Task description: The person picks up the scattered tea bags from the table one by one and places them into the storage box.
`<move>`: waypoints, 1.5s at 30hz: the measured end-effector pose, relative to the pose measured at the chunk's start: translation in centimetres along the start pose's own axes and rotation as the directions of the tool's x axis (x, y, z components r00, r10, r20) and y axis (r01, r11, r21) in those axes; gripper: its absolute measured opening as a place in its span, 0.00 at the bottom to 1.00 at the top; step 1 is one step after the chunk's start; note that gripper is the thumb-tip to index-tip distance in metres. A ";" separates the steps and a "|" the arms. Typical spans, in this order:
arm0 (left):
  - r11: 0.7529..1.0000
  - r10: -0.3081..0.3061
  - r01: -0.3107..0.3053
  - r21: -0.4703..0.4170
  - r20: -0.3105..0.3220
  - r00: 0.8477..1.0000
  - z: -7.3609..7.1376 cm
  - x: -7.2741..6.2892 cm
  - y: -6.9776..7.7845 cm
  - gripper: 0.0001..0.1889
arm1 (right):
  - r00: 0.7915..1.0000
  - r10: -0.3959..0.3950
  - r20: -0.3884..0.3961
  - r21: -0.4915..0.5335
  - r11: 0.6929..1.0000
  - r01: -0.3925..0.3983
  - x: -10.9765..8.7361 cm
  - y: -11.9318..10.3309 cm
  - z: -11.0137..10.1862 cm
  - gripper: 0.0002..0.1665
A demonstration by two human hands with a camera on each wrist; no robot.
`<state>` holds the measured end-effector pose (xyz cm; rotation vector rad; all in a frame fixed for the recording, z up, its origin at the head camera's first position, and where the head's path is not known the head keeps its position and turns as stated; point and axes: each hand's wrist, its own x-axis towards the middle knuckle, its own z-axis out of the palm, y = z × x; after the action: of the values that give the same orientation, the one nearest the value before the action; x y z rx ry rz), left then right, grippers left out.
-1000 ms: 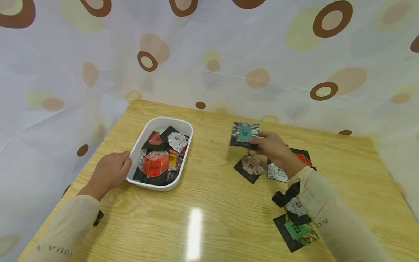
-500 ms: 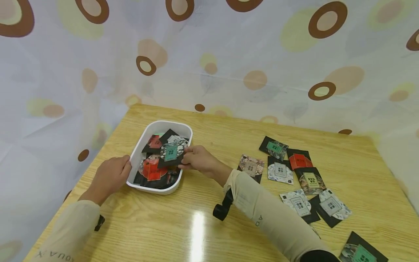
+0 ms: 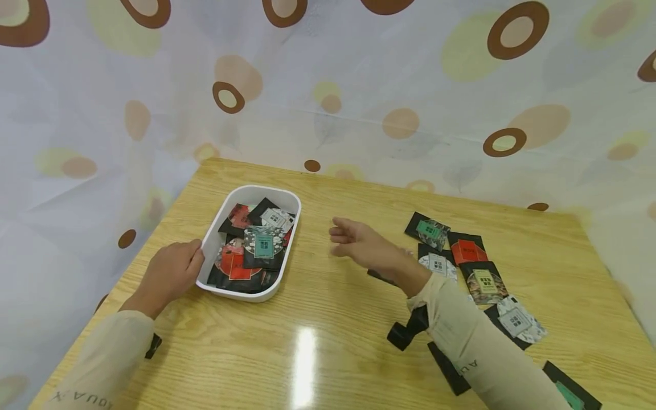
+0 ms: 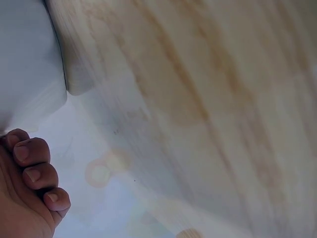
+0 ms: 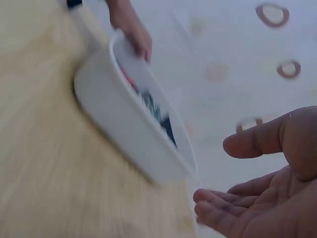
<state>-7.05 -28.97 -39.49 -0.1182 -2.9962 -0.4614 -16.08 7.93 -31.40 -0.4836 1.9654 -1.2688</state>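
Sachets (image 3: 263,246) could spill if my left hand (image 3: 171,272), gripping the tub (image 3: 258,296), tugs; my right hand (image 3: 370,247) hangs wide and empty.

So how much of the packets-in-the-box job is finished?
Part of it. Done: flat square packets with red, white and teal labels lie in the white, round-cornered tub. In hand: the left hand grips the tub's rim; the open right hand holds no packet. Still to go, it seems: several black packets with coloured labels on the pale wooden table, some partly behind the right arm.
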 end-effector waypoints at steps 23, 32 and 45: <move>1.000 0.009 -0.009 -0.001 0.006 1.000 0.0 0.1 0.1 0.16 | 0.877 0.163 -0.453 -0.634 0.633 -0.445 -2.9 10.4 -6.0 0.33; 1.000 -0.001 0.001 0.003 0.009 1.000 -0.2 0.2 0.3 0.16 | 0.954 0.080 -0.290 -0.483 0.848 -0.218 -1.3 9.7 -5.2 0.27; 1.000 -0.009 0.009 0.020 0.003 1.000 -0.1 0.0 0.1 0.15 | 0.968 -0.185 -0.169 -0.040 0.983 0.181 4.2 0.7 4.5 0.15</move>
<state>-7.01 -28.93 -39.42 -0.1034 -3.0052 -0.4325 -15.42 2.72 -34.74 -0.5962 2.1206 -1.4447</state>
